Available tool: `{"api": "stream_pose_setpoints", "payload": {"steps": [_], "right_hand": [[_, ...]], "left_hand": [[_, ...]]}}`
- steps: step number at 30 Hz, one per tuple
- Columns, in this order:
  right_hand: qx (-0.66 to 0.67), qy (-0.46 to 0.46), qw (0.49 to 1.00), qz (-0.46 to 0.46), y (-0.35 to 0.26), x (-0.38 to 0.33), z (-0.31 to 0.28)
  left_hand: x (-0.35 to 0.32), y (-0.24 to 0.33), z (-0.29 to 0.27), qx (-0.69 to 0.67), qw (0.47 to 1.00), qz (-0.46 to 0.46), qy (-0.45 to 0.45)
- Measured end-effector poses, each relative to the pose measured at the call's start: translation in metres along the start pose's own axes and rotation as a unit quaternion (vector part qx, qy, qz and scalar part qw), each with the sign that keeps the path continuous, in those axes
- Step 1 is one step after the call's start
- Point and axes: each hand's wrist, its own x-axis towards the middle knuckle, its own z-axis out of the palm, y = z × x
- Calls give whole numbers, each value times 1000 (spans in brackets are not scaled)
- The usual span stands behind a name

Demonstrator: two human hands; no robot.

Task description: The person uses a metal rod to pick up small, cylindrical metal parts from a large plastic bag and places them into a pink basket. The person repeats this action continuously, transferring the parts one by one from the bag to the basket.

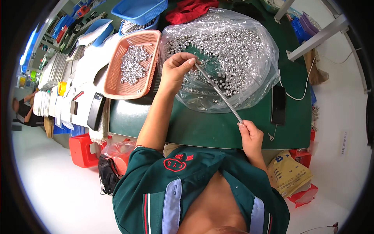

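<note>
A thin silvery metal rod point(220, 93) slants across the front of a big clear plastic bag point(202, 103). My left hand point(176, 72) pinches its far end between thumb and fingers. At the near end my right hand point(251, 139) grips the rod, close to the table's front edge. Loose in the spread-open bag lie a great many small shiny metal pieces point(237, 54), with a green patch showing among them. Left of the bag, a pinkish-orange plastic basket point(111, 84) holds a smaller heap of similar pieces point(134, 64).
A dark phone point(278, 105) with a key on a cord lies right on the green table point(202, 130). Another black phone-like device point(96, 111) is at the left. Blue baskets point(138, 11) and red cloth point(191, 11) are at the back. A metal post point(317, 37) stands far right.
</note>
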Motion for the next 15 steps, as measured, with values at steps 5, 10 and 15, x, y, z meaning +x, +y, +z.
{"api": "stream_pose_setpoints", "payload": {"steps": [5,10,15], "right_hand": [[323,-177,896,250,8,5,-14],[146,-98,977,121,8,5,-8],[-3,-6,1000,4,2,1,-1]], "left_hand": [[3,-1,3,-57,998,8,-33],[8,2,-9,25,997,-51,-43],[11,6,-2,34,996,-86,-12]]}}
